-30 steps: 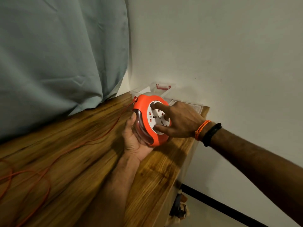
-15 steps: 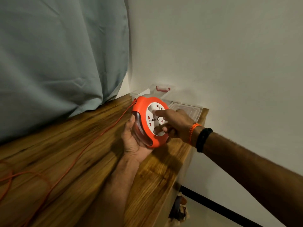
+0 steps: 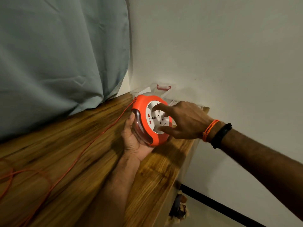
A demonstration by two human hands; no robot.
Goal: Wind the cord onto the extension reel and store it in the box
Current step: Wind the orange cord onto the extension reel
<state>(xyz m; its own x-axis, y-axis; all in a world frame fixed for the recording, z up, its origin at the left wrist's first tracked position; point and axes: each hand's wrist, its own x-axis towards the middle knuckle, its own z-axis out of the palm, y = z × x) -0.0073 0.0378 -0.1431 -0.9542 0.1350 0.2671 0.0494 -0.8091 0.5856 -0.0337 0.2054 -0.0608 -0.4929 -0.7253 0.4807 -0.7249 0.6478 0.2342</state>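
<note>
Head view: reel [image 3: 151, 120] on edge, socket face toward right hand [image 3: 185, 122].

My reel [image 3: 151, 120] is bright orange with a white socket face marked in red. Its cord [image 3: 91, 141] is orange over the streaky brown wood-grain tabletop [image 3: 73, 153]. The curtain [image 3: 57, 54] is pale grey-blue, my wristbands [image 3: 216, 134] orange and black.

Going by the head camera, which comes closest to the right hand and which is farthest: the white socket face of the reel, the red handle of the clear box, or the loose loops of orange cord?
1. White socket face, under the right hand's fingertips.
2. Red handle, behind the reel by the wall.
3. Loose cord loops, far left on the wooden top.
</note>
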